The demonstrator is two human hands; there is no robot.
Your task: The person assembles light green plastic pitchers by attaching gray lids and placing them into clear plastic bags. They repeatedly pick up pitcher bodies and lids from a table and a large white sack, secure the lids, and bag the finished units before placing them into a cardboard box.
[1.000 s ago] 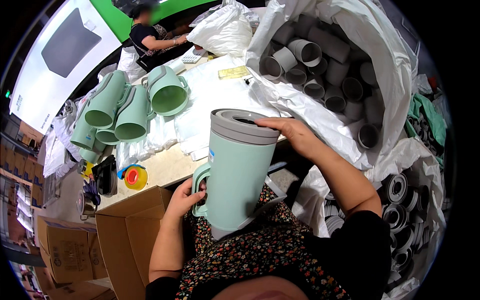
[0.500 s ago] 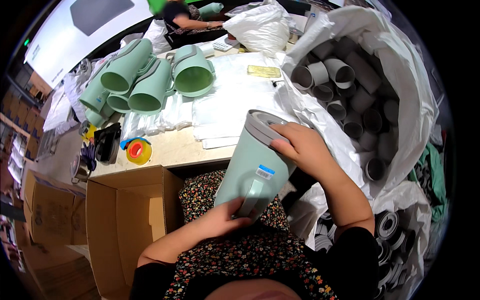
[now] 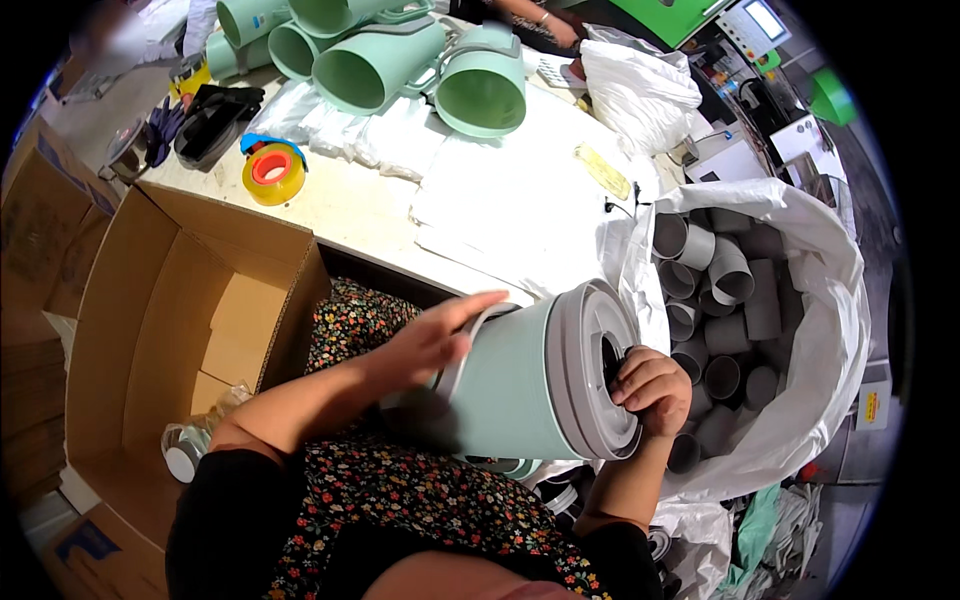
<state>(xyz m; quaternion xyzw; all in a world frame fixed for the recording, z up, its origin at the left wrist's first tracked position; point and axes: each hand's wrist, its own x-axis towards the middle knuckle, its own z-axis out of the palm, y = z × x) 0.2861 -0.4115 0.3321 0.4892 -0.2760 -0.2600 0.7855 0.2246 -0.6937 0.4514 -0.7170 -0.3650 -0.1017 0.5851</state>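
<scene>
A large pale green tumbler (image 3: 505, 375) lies tilted on its side over my lap, its grey lid (image 3: 600, 370) facing right. My left hand (image 3: 425, 342) is round the far side of its left end, thumb and forefinger apart at a pale curved edge. My right hand (image 3: 655, 390) has its fingers curled at the dark opening in the lid; the fingertips are partly hidden there. The tumbler's lower left end is in shadow and partly hidden.
An open cardboard box (image 3: 150, 330) stands at my left, with a plastic-wrapped item inside. Several green mugs (image 3: 375, 70), yellow tape (image 3: 272, 174) and white plastic sheets (image 3: 520, 190) lie on the table. A white sack (image 3: 830, 350) of grey cylinders stands right. Another person's arm (image 3: 545, 18) shows at the back.
The tumbler has tipped from nearly upright to sideways. My left hand has moved from its near handle to its far side, my right from the rim to the lid's opening. The view has shifted.
</scene>
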